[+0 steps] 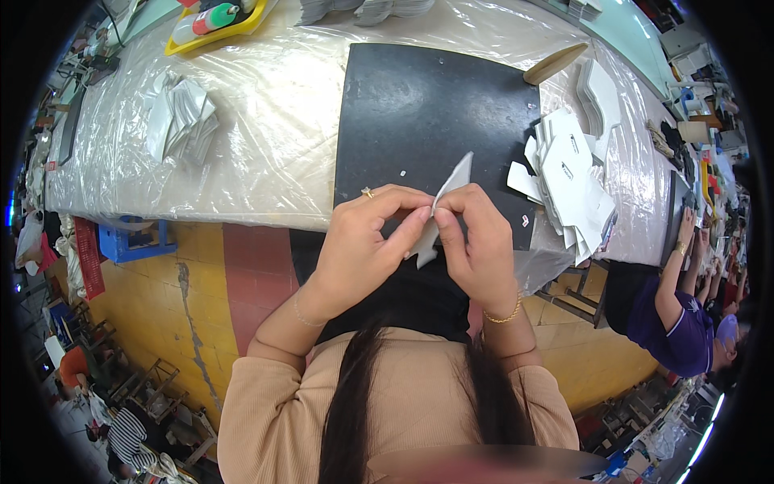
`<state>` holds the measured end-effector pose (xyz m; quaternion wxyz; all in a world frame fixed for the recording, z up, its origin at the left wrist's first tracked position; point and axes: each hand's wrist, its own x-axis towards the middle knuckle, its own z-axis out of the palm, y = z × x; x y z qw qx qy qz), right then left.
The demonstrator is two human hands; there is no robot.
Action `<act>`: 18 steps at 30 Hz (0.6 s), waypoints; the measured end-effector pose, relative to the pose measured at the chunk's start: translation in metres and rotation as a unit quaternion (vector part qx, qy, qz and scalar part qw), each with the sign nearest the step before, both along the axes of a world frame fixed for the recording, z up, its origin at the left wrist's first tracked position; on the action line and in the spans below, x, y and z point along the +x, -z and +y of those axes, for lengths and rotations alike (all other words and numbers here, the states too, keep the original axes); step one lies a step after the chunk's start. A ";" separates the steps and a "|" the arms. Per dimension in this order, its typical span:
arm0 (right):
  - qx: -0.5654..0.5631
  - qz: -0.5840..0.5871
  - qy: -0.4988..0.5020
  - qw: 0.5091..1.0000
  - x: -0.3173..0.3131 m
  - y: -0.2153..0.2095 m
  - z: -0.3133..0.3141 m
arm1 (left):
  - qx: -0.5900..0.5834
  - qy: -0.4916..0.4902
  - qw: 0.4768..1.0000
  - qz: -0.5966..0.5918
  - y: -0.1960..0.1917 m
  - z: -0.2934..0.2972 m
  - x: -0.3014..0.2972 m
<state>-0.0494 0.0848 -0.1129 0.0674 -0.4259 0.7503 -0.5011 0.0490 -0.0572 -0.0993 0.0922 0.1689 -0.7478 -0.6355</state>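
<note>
Starting at my left, a loose white pile (181, 121) lies fanned out on the plastic-covered table (274, 153), well apart from my hands, so I think it can be left alone while both of them mind one piece. My left hand (371, 230) does best, in my judgement, as the steady side: a light pinch near the middle, wrist quiet, so nothing thin gets creased. Its thumb and index finger meet at the tips, clamped on the white piece (458, 176); the rest are mostly hidden behind

That piece stands tilted between my two hands, raised over the near edge of the black mat (419, 121), one point up and away, the other end down toward me. I'd keep both grips close together and work in small, even moves, watching the edges; whether it is one layer or more I cannot tell

My right hand (481, 234) pinches just beside the left, thumb and bent index together on the same piece, no gap showing, its other fingers curled out of sight. Further right, a white stack (568, 177) overlaps the mat's edge, near a tapered wooden tool (556, 64)
</note>
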 end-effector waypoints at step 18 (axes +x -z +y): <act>-0.003 0.147 -0.008 0.989 0.006 0.011 -0.007 | 0.106 0.017 0.992 -0.072 0.002 -0.007 0.005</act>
